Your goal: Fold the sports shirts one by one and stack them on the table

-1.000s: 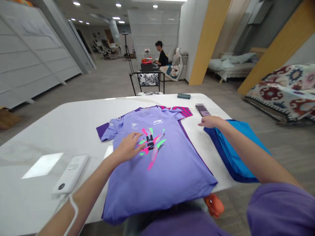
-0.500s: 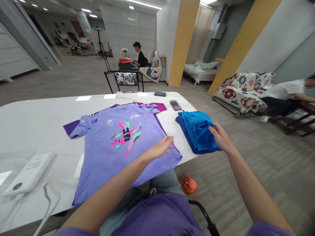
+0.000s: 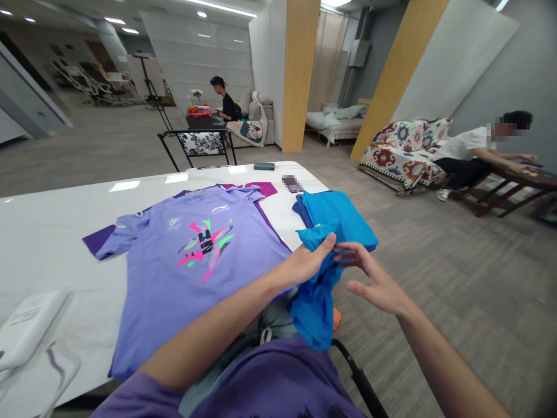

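My left hand (image 3: 310, 260) pinches a bunched bright blue garment (image 3: 315, 316) between thumb and fingers. The cloth hangs below the table's edge over my lap; its kind cannot be made out. Beside it my right hand (image 3: 376, 281) has its fingers spread, with the fingertips close to the cloth; whether they touch it is unclear. Behind both hands lies a folded blue garment stack (image 3: 343, 212) at the table's right corner. A lavender T-shirt (image 3: 161, 273) with a colourful print lies spread flat to the left, on top of a darker purple shirt (image 3: 93, 241).
On the white table (image 3: 39, 232) are a phone (image 3: 292, 184), a dark case (image 3: 264, 166) and a white device (image 3: 30, 325) with a cable. A chair (image 3: 200, 144) stands across the table. One person (image 3: 228, 104) sits at the back, another (image 3: 467, 145) on a patterned sofa.
The crumpled blue garment has come off the stack toward me, now in my left hand. My right hand has let go of the cloth and opened. The view has turned right.
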